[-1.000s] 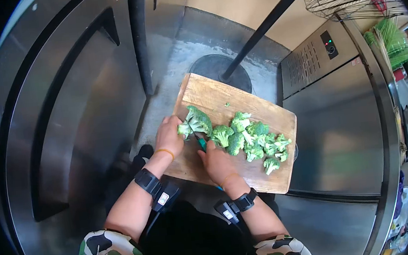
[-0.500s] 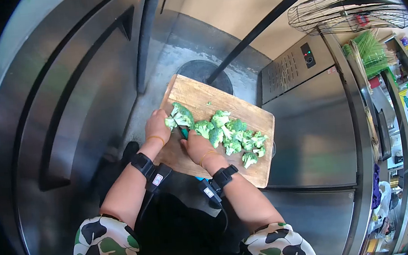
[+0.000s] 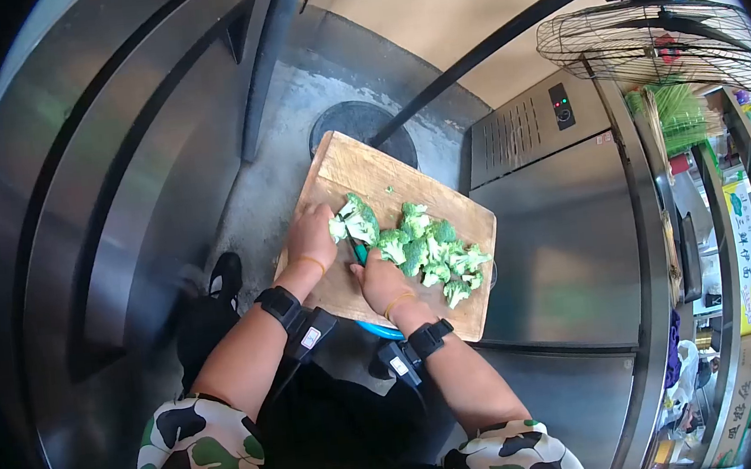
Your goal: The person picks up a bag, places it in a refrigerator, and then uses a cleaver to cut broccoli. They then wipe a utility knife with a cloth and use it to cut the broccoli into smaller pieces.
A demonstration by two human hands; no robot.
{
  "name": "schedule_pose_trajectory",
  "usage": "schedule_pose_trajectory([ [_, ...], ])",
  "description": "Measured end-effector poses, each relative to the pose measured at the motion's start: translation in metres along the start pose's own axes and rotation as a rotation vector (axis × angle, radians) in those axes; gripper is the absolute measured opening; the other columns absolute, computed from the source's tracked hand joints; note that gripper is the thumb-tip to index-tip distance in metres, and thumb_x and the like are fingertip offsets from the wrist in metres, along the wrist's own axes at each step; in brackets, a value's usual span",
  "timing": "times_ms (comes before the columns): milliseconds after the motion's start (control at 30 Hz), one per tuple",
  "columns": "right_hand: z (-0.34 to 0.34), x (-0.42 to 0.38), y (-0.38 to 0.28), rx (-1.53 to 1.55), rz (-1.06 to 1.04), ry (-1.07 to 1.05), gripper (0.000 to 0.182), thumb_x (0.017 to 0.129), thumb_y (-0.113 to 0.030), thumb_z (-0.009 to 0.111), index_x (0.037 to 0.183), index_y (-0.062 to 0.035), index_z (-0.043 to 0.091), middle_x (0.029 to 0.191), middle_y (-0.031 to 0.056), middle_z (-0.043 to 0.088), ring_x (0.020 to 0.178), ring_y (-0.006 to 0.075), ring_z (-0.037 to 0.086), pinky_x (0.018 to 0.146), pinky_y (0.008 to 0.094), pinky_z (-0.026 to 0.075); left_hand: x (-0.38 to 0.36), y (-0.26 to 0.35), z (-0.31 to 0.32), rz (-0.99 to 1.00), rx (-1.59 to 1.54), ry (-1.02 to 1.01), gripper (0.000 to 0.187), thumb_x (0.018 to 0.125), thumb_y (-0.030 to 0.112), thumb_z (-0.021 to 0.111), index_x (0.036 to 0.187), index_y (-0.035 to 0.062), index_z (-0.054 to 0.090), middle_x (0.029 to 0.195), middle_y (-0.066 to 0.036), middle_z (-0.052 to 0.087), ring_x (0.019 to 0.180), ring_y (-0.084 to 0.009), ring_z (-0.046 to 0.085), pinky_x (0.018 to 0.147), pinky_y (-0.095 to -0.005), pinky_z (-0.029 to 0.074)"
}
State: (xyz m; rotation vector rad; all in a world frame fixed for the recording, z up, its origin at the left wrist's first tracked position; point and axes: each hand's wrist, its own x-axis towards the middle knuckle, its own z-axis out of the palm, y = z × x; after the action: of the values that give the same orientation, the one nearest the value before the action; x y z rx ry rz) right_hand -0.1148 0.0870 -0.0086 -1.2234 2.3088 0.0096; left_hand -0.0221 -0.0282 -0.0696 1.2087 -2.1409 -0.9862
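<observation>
My left hand (image 3: 311,239) is closed on the stem end of a large broccoli piece (image 3: 359,219) over the left part of a wooden cutting board (image 3: 359,156). In my right hand (image 3: 382,284) is a knife (image 3: 359,251) with a green handle, held against the underside of that piece; most of its blade is hidden by the broccoli and my fingers. Several cut broccoli florets (image 3: 431,245) lie in a loose pile just right of my right hand. One tiny green crumb (image 3: 389,190) rests near the board's far edge.
A blue rim (image 3: 379,330) shows under the board's near edge. Beyond the board stands a black pole fan (image 3: 655,40) on a round base (image 3: 338,129). Steel cabinets (image 3: 566,243) flank both sides; shelves with packages line the far right.
Both hands, with the broccoli piece and knife, have moved a little to the right over the board. The camera view has shifted slightly. The pile of florets looks much the same.
</observation>
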Motion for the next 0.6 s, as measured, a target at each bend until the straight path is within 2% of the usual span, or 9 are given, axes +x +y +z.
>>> schedule_pose_trajectory([
  [100, 0.001, 0.005, 0.000, -0.093, 0.005, -0.085, 0.046, 0.097, -0.038, 0.048, 0.108, 0.0063, 0.049, 0.092, 0.0309, 0.065, 0.091, 0.0465, 0.063, 0.082, 0.0533, 0.049, -0.008, 0.007, -0.005, 0.049, 0.064, -0.042, 0.026, 0.073, -0.005, 0.061, 0.095, 0.0081, 0.058, 0.101, -0.014, 0.060, 0.099, -0.0375, 0.056, 0.085, -0.0438, 0.046],
  [333, 0.002, -0.012, -0.012, -0.134, -0.003, 0.024, 0.046, 0.096, -0.042, 0.048, 0.106, 0.0029, 0.054, 0.092, 0.0284, 0.066, 0.089, 0.0453, 0.063, 0.080, 0.0517, 0.049, -0.010, 0.012, -0.001, 0.010, 0.063, 0.008, 0.024, 0.073, -0.006, 0.059, 0.092, 0.0078, 0.056, 0.105, -0.014, 0.058, 0.103, -0.0370, 0.053, 0.088, -0.0436, 0.045],
  [467, 0.022, -0.004, 0.008, -0.056, -0.055, 0.114, 0.044, 0.095, -0.040, 0.050, 0.108, 0.0019, 0.052, 0.092, 0.0290, 0.065, 0.086, 0.0457, 0.062, 0.079, 0.0522, 0.048, -0.009, 0.002, 0.003, -0.047, -0.029, -0.025, 0.025, 0.072, -0.003, 0.062, 0.094, 0.0068, 0.055, 0.102, -0.015, 0.059, 0.098, -0.0371, 0.057, 0.083, -0.0430, 0.047],
  [533, 0.047, 0.004, 0.023, 0.109, -0.053, 0.129, 0.040, 0.094, -0.036, 0.053, 0.108, 0.0015, 0.051, 0.091, 0.0286, 0.065, 0.087, 0.0467, 0.061, 0.079, 0.0531, 0.047, -0.011, -0.012, -0.002, -0.166, -0.313, -0.079, 0.027, 0.072, -0.001, 0.064, 0.096, 0.0065, 0.056, 0.103, -0.013, 0.060, 0.095, -0.0331, 0.060, 0.080, -0.0405, 0.049],
  [567, 0.057, 0.001, 0.031, 0.139, -0.127, 0.196, 0.039, 0.093, -0.034, 0.055, 0.108, 0.0016, 0.051, 0.090, 0.0288, 0.065, 0.087, 0.0479, 0.060, 0.079, 0.0535, 0.046, -0.014, -0.017, -0.009, -0.226, -0.450, -0.109, 0.028, 0.072, 0.000, 0.065, 0.097, 0.0064, 0.056, 0.104, -0.013, 0.061, 0.094, -0.0310, 0.061, 0.078, -0.0392, 0.050],
  [600, 0.065, -0.006, 0.036, 0.171, -0.201, 0.263, 0.038, 0.093, -0.033, 0.056, 0.108, 0.0017, 0.050, 0.089, 0.0289, 0.065, 0.087, 0.0490, 0.060, 0.078, 0.0540, 0.046, -0.017, -0.016, -0.024, -0.386, -0.735, -0.226, 0.033, 0.076, 0.000, 0.065, 0.108, 0.0046, 0.056, 0.110, -0.011, 0.061, 0.095, -0.0246, 0.062, 0.079, -0.0365, 0.053],
])
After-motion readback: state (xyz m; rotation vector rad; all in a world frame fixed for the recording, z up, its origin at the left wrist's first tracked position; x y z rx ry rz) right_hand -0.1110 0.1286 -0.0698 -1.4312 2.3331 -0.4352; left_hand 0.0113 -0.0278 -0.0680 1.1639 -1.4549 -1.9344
